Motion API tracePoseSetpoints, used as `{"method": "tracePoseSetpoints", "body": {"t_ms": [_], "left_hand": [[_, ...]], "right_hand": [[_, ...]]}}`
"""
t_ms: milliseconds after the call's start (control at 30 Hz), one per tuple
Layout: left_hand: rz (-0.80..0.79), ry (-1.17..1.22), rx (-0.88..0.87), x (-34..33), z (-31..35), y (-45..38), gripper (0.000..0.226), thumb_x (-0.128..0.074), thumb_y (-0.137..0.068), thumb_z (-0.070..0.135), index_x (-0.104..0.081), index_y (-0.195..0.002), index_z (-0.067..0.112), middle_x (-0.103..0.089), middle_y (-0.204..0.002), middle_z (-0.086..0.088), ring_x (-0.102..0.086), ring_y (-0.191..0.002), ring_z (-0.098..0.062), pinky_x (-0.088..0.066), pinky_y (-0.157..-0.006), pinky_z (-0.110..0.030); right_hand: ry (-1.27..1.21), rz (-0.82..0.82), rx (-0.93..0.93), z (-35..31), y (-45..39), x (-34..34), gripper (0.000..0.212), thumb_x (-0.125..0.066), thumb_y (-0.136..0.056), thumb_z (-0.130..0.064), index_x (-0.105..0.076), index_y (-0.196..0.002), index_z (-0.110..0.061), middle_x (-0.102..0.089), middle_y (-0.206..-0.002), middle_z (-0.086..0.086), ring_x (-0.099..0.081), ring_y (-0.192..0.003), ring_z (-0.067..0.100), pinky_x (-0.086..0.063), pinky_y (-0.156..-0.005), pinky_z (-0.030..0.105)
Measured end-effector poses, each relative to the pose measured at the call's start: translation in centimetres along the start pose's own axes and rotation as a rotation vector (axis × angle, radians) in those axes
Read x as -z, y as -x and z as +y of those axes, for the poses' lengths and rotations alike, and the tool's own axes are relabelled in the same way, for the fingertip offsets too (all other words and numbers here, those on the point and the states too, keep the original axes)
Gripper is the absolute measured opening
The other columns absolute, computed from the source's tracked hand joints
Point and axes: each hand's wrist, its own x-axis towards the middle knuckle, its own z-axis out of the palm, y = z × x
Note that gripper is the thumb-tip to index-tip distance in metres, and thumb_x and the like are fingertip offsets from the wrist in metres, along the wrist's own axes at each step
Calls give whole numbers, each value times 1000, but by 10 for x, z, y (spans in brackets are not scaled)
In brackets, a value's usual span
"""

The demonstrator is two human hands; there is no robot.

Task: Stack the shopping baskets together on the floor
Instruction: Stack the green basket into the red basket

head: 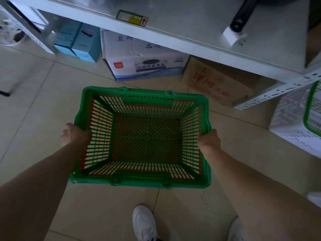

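Observation:
A green slatted shopping basket point(141, 181) is in the middle of the view above the tiled floor. Red slats of another basket nested under it show through its sides. My left hand point(75, 134) grips the basket's left rim and my right hand point(209, 139) grips its right rim. Both handles lie folded down along the long rims. Whether the basket rests on the floor or hangs just above it is unclear. At the right edge, a white slatted basket point(293, 126) stands on the floor with a green basket point(312, 108) inside it, both partly cut off.
A white metal shelf point(173, 37) runs across the top, with a perforated post point(278, 93) at the right. Under it sit blue boxes point(78, 40), a white carton point(144, 58) and a brown carton point(215, 84). My white shoes point(144, 221) stand on the tiles below the basket.

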Motion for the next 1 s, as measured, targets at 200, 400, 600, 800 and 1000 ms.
{"method": "tracePoseSetpoints", "body": {"t_ms": [200,400,600,800,1000], "left_hand": [[-23,4,-71,-29,33,47,62,-65,-84,40,-42,-124,-1,-59,-114,-26,-61,-103,-44,-54,-86,-54],[-34,-57,-196,-59,70,89,50,-61,-85,42,-56,-112,0,-65,-101,-24,-64,-90,-42,-56,-74,-47],[-19,-82,-279,-89,112,139,48,-60,-87,34,-57,-115,-5,-62,-110,-28,-61,-102,-45,-51,-78,-49],[-36,-84,-338,-118,143,182,45,-59,-88,30,-55,-116,-5,-60,-114,-28,-59,-105,-45,-49,-77,-46],[-44,-102,-373,-133,162,206,47,-60,-87,34,-54,-116,-3,-61,-115,-27,-60,-105,-44,-49,-76,-45]], "right_hand": [[-22,64,-23,47,-29,44,37,-51,-96,-28,-47,-125,-6,-61,-120,17,-63,-102,35,-46,-69,32],[-79,117,-68,95,-56,85,37,-53,-96,-28,-49,-124,-5,-61,-119,18,-62,-102,36,-44,-69,31],[-160,127,-102,144,-84,128,35,-55,-93,-31,-51,-118,-7,-62,-118,18,-62,-97,33,-50,-79,36],[-155,177,-119,181,-106,169,37,-57,-90,-33,-53,-117,-8,-63,-112,16,-63,-97,34,-53,-83,40],[-160,173,-104,204,-126,194,41,-58,-90,-33,-53,-121,-7,-64,-108,15,-63,-93,33,-53,-81,40]]}}
